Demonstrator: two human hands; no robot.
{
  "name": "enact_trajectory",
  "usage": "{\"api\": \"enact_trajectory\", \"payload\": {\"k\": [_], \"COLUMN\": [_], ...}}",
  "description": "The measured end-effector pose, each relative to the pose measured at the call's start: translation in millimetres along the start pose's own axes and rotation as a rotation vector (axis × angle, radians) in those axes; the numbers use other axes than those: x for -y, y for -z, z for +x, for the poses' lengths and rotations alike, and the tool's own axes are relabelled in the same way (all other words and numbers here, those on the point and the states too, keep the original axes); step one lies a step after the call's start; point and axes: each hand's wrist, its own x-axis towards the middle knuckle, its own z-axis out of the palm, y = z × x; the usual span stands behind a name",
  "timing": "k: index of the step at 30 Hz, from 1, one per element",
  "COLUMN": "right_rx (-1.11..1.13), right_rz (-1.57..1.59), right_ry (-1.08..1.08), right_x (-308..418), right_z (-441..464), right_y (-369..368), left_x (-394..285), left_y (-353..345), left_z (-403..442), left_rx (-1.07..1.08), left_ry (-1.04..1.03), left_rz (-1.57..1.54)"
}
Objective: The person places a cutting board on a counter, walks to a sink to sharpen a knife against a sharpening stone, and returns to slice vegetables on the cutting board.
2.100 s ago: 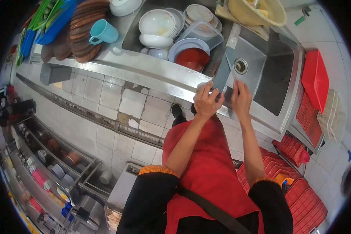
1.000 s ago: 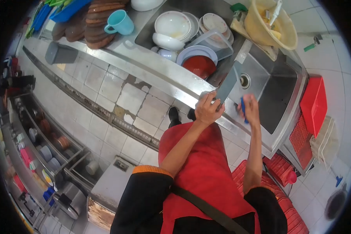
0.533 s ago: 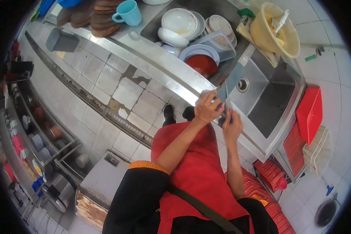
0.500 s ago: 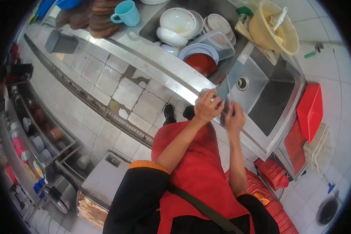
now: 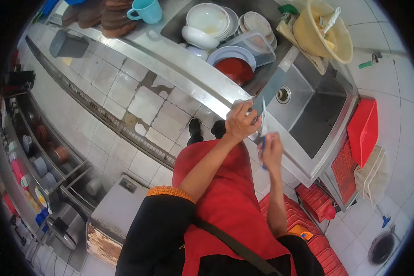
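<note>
Though work looks under way, done and remaining shares cannot be judged. Right grip clenched on blue-handled knife, by near edge of sink; left grip curled beside it, contents unclear.

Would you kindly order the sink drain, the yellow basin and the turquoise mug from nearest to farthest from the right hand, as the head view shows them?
From the right hand:
1. Sink drain, just ahead
2. Yellow basin, ahead, slightly right
3. Turquoise mug, far left
</note>
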Motion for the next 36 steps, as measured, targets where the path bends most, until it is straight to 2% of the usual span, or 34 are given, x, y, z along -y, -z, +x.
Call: {"api": "enact_trajectory", "payload": {"k": [1, 5, 8, 11, 13, 16, 17, 19, 21, 22, 24, 25, 29, 32, 36], "right_rx": [0.044, 0.054, 0.015, 0.094, 0.203, 0.118, 0.126, -0.161, -0.399, -0.403, -0.443, -0.433, -0.321, -0.334, -0.463], "right_rz": [0.083, 0.076, 0.193, 0.179, 0.361, 0.289, 0.127, -0.107, -0.388, -0.391, -0.631, -0.627, -0.513, -0.528, -0.538], "right_ry": [-0.066, 0.092, 0.044, 0.113, -0.144, -0.173, -0.074, 0.309, 0.469, 0.472, 0.479, 0.512, 0.381, 0.417, 0.496], "right_x": [6, 15, 23, -16, 1, -3, -3, -11, 5, 16, 52, 48, 5, -7, 30], "right_z": [24, 147, 162, 98, 38, 42, 64, 124, 174, 169, 153, 135, 34, 26, 126], "right_y": [8, 20, 16, 4, 7, 18, 25, 20, 16, 13, -2, -9, -27, -21, -15], "left_x": [0, 3, 3, 0, 2, 0, -1, -1, 1, 1, 2, 2, 4, 3, 1], "left_y": [0, -1, 0, -1, -2, -2, -1, -2, -2, -3, -2, -2, -6, -7, -5], "left_z": [0, 2, 1, 2, 3, 0, 3, 4, 2, 1, 1, -1, 0, -3, 0], "left_rx": [-0.009, -0.018, 0.002, 0.003, -0.005, -0.013, -0.022, -0.03, -0.027, -0.03, -0.002, -0.003, -0.027, -0.033, -0.028], "left_ry": [-0.002, -0.032, -0.027, 0.029, 0.019, 0.013, 0.007, -0.024, -0.018, -0.02, -0.014, -0.007, -0.008, -0.012, -0.002], "left_rz": [0.0, 0.008, 0.001, -0.015, -0.012, -0.003, -0.004, -0.009, -0.004, -0.008, 0.016, 0.014, 0.009, -0.001, -0.009]}}
